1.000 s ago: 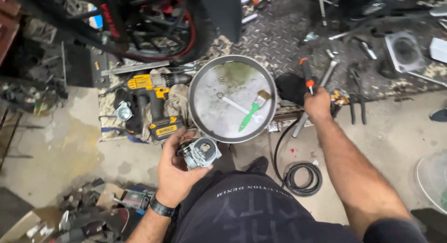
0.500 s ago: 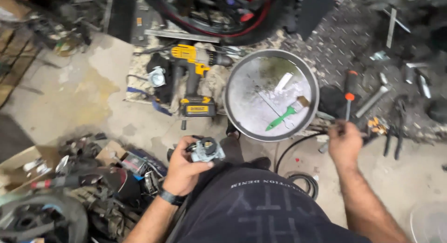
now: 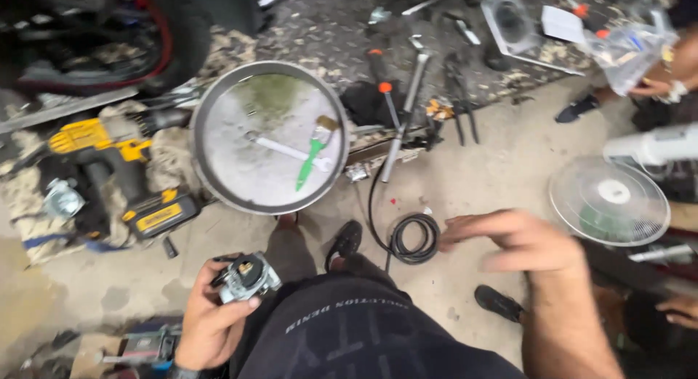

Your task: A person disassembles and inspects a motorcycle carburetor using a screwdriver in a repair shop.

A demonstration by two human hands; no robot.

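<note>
I am holding a small grey metal engine part [image 3: 246, 277], blocky and about as wide as it is long, in my left hand [image 3: 211, 321], fingers closing around its underside and thumb pressing its near edge, so it is sitting low at the left beside my dark-clad thigh. My right hand [image 3: 520, 241] is hovering empty over the concrete floor [image 3: 494, 168], fingers spread and blurred, gripping nothing.

From the left hand's grip, the round metal pan [image 3: 218, 183] is lying straight ahead and slightly to the right, near but apart. In it a green-handled brush [image 3: 313, 154] is resting, its long axis running away from me with the bristles at the far end, crossing a white-handled tool [image 3: 287, 150]. The left hand is the nearer of the two to the pan and brush. Off the right hand's fingertips, just to the left, a coiled black cable [image 3: 414, 237] is lying on the floor; beyond it a red-handled screwdriver [image 3: 384, 85] is lying. To the right of that hand a white fan [image 3: 609, 201] is standing, and left of the pan a yellow cordless drill [image 3: 116, 168] is resting.
</note>
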